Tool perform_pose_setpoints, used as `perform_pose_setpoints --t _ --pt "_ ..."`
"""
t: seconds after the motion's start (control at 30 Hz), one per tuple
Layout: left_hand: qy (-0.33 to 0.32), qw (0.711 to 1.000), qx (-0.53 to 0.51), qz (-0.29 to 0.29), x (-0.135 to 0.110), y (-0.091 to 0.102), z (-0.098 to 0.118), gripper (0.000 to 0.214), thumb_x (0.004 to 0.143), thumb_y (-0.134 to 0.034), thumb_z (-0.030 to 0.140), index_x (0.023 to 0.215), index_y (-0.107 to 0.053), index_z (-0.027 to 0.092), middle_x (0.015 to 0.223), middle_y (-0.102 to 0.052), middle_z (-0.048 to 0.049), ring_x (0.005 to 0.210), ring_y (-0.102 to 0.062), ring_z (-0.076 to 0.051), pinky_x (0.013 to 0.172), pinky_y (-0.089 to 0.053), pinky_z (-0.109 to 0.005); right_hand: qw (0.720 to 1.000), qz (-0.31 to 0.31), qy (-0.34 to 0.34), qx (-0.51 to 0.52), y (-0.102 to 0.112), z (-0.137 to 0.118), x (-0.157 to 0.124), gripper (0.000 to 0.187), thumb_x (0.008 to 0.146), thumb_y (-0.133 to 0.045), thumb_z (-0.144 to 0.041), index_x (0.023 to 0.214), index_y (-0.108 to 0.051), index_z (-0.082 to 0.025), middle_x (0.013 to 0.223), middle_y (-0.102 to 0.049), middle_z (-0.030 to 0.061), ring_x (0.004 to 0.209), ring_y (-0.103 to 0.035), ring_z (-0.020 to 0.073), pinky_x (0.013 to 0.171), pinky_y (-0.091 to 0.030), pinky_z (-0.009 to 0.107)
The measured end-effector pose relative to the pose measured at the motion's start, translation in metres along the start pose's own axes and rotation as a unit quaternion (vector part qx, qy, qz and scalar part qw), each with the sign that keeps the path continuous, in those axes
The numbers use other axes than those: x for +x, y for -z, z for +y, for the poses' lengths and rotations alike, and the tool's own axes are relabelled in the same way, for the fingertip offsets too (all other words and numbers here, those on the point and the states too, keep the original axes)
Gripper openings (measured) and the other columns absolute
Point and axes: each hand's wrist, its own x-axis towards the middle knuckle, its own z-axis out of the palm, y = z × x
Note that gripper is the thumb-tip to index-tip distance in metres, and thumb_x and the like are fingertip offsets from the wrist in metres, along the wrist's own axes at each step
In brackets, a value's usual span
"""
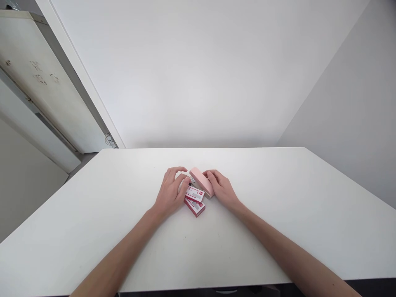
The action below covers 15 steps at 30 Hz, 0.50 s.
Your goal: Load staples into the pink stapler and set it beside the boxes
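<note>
My left hand [170,192] lies beside a small pile, its fingers apart and loosely curved. Its thumb covers the left end of a small red-and-white box [195,193]; whether it presses on it I cannot tell. Partly under that box is a second red-and-white box [196,208], set at an angle. My right hand [223,189] is closed on the near right side of a long pink object [201,180], shaped like a stapler with a pale underside, tilted against the pile. Behind the boxes, a small black-and-white printed piece [192,180] shows between my hands, mostly hidden.
The white table [278,214] has a far edge against a pale wall [198,74]. To the left stand a white frame post and a worn white door panel [46,78]. A cable hangs near the table's far left corner. A grey wall [355,111] bounds the right.
</note>
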Motion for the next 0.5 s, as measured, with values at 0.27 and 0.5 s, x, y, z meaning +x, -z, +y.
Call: perform_pose_setpoints --t 0.27,0.5 --pt "-0.042 0.998 0.035 -0.003 0.0001 0.0005 0.0026 0.035 0.108 -0.039 0.029 0.085 -0.065 0.021 0.131 -0.062 -0.0090 0.122 -0.053 -0.026 0.103 -0.048 -0.045 1.000 0.007 -0.017 0.013 0.0004 0.0019 -0.0014 0.039 0.101 -0.043 -0.058 0.103 -0.067 -0.026 0.114 -0.074 0.0045 0.104 -0.065 0.0244 0.089 -0.049 0.038" --pt "-0.053 0.997 0.052 -0.007 -0.0009 0.0019 0.0005 0.036 0.108 -0.038 0.027 0.083 -0.063 0.021 0.132 -0.061 -0.0090 0.121 -0.053 -0.025 0.101 -0.047 -0.044 0.999 0.004 -0.027 0.036 0.0008 0.0035 -0.0038 0.037 0.103 -0.043 -0.057 0.107 -0.064 -0.028 0.120 -0.072 0.0047 0.110 -0.065 0.0240 0.095 -0.049 0.039"
